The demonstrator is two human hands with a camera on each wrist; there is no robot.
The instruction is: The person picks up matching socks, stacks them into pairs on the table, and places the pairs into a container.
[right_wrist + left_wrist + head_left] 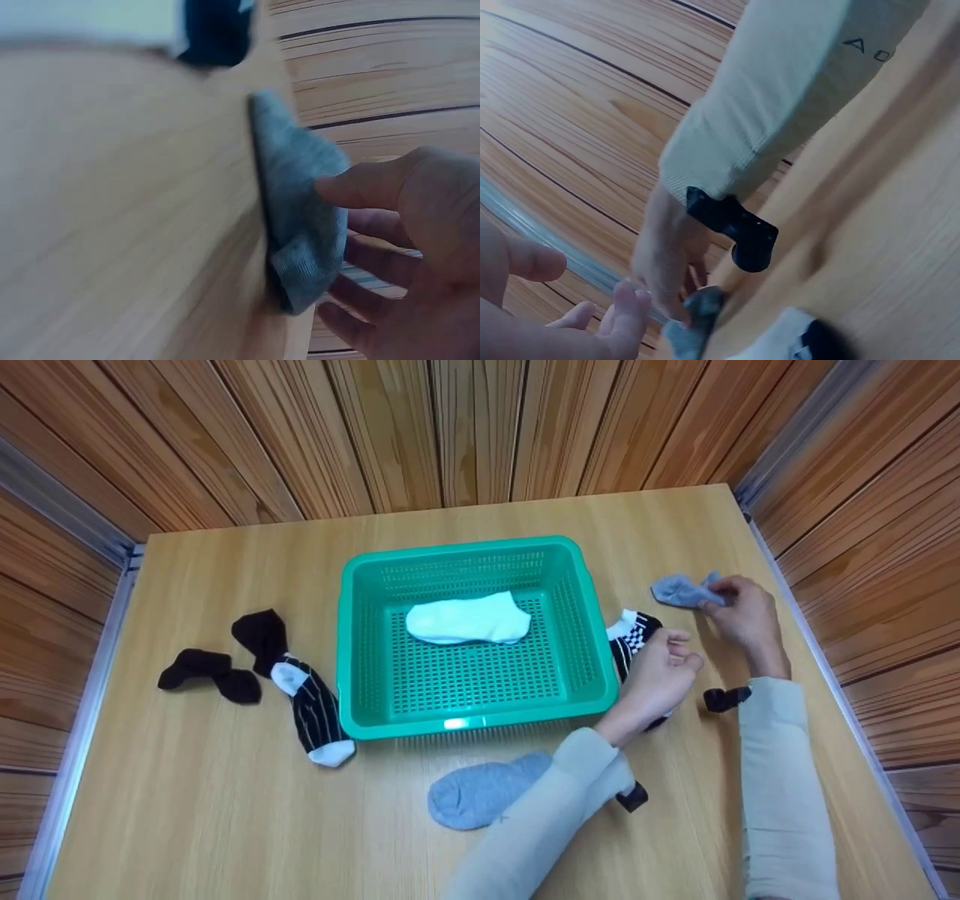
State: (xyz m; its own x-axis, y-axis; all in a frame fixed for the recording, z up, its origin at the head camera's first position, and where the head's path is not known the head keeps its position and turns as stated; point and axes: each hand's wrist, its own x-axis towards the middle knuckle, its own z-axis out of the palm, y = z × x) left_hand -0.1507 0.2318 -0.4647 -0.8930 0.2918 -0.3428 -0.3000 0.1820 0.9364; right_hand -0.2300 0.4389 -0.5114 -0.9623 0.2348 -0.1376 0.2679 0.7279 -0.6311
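At the back right of the table my right hand (744,615) pinches a small grey sock (681,591). In the right wrist view the thumb lies on the near face of that grey sock (304,202), with the fingers behind it. My left hand (658,671) hovers over a black-and-white patterned sock (621,649) beside the basket, partly hiding it. Its fingers (626,315) are loosely bent and hold nothing. A green basket (480,726) stands in the middle with a white sock (469,619) lying flat inside.
Another grey sock (480,795) lies in front of the basket, partly under the left sleeve (555,810). To the left are a black striped sock with white ends (315,712) and two black socks (261,637). Wooden panel walls (480,435) close off the back and sides.
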